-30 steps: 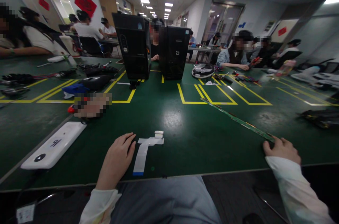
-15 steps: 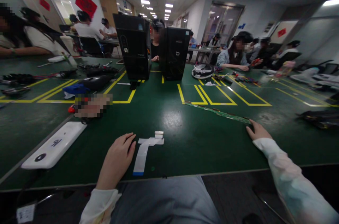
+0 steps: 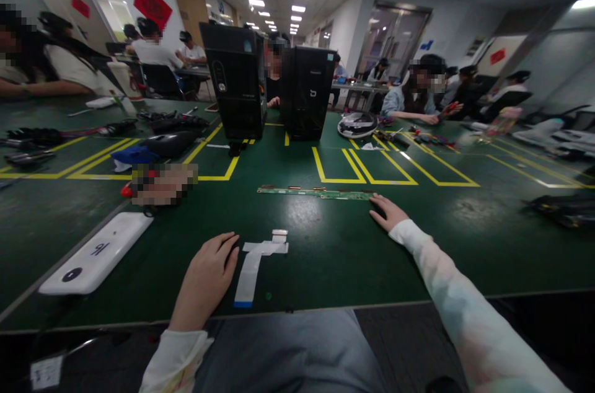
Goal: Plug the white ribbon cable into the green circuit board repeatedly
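Head view: the right hand (image 3: 388, 213) reaches forward with its fingertips at the right end of a slim green strip (image 3: 302, 193). Its thumb is spread from the fingers; whether they pinch the strip or only touch it, I cannot tell. The strip stretches left to right over the green table (image 3: 334, 256), nearer the person than the yellow tape (image 3: 389, 182) and farther off than a white ribbon cable (image 3: 248, 278).

The left hand (image 3: 207, 272) rests palm down near the table's front edge, fingers loosely bent, a gap at the thumb, gripping nothing visible. Just to its right lies the cable, bent at an angle, its blue end toward the person.

Well to the left is a white box (image 3: 100, 250) with a dark round spot. Beyond the tape, two black towers, a left one (image 3: 237, 83) and a right one (image 3: 307, 92), stand upright, apart. A coil (image 3: 357, 125) lies right of them. Other people sit beyond.
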A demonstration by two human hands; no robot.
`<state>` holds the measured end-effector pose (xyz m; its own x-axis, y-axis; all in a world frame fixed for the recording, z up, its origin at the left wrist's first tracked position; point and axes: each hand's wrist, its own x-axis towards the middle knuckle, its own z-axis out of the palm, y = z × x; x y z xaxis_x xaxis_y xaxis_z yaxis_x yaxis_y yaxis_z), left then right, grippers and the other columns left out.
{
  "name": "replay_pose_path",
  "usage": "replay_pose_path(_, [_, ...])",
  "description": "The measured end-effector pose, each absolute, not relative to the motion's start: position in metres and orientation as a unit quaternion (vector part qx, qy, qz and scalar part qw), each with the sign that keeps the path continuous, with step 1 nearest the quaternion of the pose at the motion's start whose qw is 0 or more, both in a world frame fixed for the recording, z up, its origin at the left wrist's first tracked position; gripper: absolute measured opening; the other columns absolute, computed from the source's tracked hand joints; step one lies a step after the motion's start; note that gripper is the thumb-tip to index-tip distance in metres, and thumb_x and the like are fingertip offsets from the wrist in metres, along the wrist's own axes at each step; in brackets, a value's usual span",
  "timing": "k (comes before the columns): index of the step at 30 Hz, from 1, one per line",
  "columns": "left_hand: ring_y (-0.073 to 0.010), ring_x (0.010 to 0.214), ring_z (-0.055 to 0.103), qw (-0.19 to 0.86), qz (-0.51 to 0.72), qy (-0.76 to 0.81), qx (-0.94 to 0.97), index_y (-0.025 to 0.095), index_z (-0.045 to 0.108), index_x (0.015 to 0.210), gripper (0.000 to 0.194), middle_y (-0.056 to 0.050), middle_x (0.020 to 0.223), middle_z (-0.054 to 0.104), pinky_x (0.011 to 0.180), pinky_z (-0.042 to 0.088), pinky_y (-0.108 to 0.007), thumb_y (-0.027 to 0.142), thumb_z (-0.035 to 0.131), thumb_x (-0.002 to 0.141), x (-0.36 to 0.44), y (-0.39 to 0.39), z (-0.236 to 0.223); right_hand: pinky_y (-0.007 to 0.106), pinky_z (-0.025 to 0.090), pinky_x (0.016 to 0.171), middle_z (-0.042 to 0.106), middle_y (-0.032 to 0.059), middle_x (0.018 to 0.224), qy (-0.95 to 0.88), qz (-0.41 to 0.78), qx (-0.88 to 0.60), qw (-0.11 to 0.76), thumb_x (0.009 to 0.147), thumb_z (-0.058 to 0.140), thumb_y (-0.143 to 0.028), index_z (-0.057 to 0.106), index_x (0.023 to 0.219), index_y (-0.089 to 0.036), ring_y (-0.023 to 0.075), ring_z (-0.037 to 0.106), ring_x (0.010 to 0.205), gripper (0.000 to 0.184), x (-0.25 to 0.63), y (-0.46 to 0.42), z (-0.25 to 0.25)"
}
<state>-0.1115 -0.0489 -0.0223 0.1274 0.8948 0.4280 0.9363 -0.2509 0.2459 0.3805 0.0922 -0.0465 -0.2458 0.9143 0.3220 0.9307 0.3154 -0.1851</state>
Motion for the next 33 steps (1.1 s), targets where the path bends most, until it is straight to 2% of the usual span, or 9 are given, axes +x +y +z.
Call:
replay_pose_path(8, [-0.0274,0.110,0.057,0.045,-0.239,-0.612,-0.752,0.012,0.063,0.116,0.042,-0.015,0.118,0.063,0.097,0.047,-0.044,0.037,0.037,0.093,-0.112,-0.048,-0.023,0.049,0.034,0.110,0.045,0.0174,0.141,-0.856,-0.011,-0.486,0.174,0.090,0.045,-0.047,0.050,0.135,-0.013,0.0290,0.039,0.133,0.057,0.294,0.071,-0.038])
replay_pose_path(14, [-0.0271,0.111,0.057,0.048,-0.242,-0.609,-0.754,0.011,0.062,0.117,0.042,-0.015,0.118,0.062,0.098,0.046,-0.044,0.036,0.038,0.094,-0.113,-0.048,-0.025,0.047,0.036,0.106,0.039,0.0219,0.143,-0.840,-0.053,-0.507,0.185,0.090,0.046,-0.045,0.053,0.132,-0.007,0.0327,0.042,0.128,0.057,0.244,0.060,-0.027])
replay_pose_path(21, [-0.0269,0.112,0.056,0.039,-0.243,-0.610,-0.753,0.012,0.062,0.117,0.042,-0.016,0.120,0.062,0.098,0.046,-0.045,0.036,0.038,0.094,-0.113,-0.048,-0.025,0.052,0.030,0.108,0.038,0.0151,0.147,-0.869,-0.041,-0.469,0.155,0.092,0.044,-0.048,0.050,0.136,-0.018,0.0316,0.034,0.135,0.054,0.215,0.071,-0.027])
replay_pose_path(25, [-0.0269,0.111,0.056,0.039,-0.245,-0.610,-0.752,0.011,0.063,0.116,0.042,-0.016,0.119,0.062,0.098,0.045,-0.045,0.035,0.037,0.093,-0.112,-0.048,-0.024,0.053,0.025,0.111,0.037,0.0122,0.149,-0.870,-0.025,-0.475,0.130,0.094,0.042,-0.046,0.048,0.139,-0.019,0.0302,0.027,0.139,0.053,0.208,0.075,-0.028])
replay_pose_path(33, [-0.0272,0.111,0.057,0.040,-0.246,-0.613,-0.749,0.012,0.063,0.117,0.042,-0.015,0.119,0.063,0.098,0.046,-0.045,0.036,0.038,0.093,-0.112,-0.048,-0.022,0.054,0.025,0.110,0.038,0.0124,0.148,-0.882,0.009,-0.459,0.109,0.093,0.043,-0.043,0.044,0.141,-0.020,0.0278,0.033,0.137,0.053,0.204,0.066,-0.025])
